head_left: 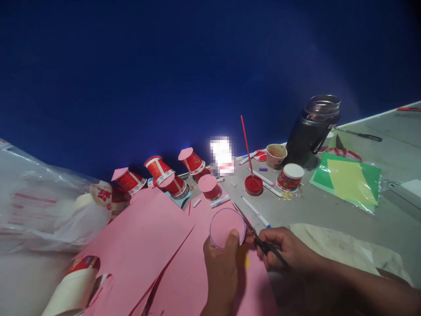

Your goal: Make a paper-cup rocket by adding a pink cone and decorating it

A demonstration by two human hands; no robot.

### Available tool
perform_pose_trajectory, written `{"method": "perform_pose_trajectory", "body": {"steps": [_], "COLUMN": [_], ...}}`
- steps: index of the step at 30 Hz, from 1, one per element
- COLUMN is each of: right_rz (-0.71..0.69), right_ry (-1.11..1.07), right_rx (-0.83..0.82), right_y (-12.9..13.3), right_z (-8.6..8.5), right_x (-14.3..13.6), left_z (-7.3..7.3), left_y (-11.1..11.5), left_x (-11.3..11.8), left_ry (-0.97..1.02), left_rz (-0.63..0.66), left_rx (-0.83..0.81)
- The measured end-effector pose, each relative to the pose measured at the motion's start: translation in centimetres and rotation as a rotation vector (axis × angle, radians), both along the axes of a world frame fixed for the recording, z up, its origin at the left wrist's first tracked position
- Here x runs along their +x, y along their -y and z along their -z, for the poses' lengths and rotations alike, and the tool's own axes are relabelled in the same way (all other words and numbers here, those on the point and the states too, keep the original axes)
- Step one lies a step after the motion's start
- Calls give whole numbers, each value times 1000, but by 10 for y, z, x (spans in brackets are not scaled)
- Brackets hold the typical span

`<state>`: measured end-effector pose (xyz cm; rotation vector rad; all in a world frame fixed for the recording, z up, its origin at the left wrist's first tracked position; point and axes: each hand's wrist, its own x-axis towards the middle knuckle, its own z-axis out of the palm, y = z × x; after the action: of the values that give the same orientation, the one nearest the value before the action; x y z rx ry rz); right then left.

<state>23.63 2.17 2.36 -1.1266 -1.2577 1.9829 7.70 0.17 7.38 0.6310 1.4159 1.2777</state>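
Observation:
Between the thumb and fingers of my left hand (223, 267) is a pink paper circle (225, 221) with a purple outline drawn around its rim. My right hand (284, 245) grips a pair of dark scissors (259, 239). The blades point up and to the left, along the right edge of the circle. Whether they touch the paper I cannot tell. Beneath both hands lies pink paper (184, 272), and a larger cut pink sheet (144, 224) overlaps it on the left.
Several red paper cups, one a cup with a pink disc (210, 186) on top, stand at the back. A black flask (304, 131), a red paint pot with a stick (253, 185), a white-lidded tub (290, 177), markers (256, 212) and green paper (348, 175) lie right. Stacked cups (74, 285) lie left.

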Motion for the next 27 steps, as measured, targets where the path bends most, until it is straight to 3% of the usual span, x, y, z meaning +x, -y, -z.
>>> {"method": "perform_pose_trajectory", "body": {"steps": [6,12,21,27], "right_rz": [4,13,35,47], "right_ry": [-9,-29,-42,-29], "right_rx": [-18,-40,-39,-29], "right_y": [0,0,1,2], "right_z": [0,-2,2,11], "right_x": [0,-1,-1,0], "left_z": [-8,-5,-19,-12], "left_y": [2,2,1,3], "left_x": [-2,2,-1,-1], "left_ry": [-4,-3,34,88], "left_rz": [48,-15,22,45], "left_rx": [-48,-3,-42,-36]}}
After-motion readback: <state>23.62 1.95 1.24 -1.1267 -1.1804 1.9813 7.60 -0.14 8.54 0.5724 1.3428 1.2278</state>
